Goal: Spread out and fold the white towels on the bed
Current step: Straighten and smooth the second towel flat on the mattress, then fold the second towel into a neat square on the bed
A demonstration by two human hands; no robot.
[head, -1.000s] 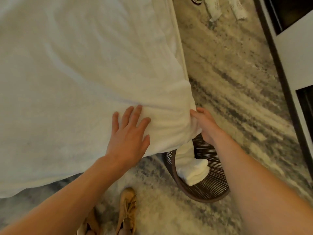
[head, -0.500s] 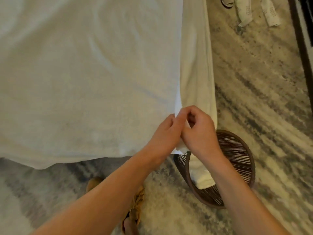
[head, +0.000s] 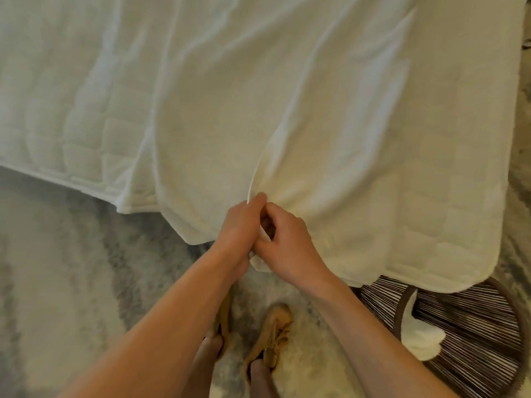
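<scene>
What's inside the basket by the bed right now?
The basket holds one bunched white towel, resting against its near-left wall. The bed corner overhangs the basket's far rim, so anything under there is hidden.

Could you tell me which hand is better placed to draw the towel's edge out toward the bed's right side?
Probably the right hand: it grips the towel edge on that side, beside the left hand.
</scene>
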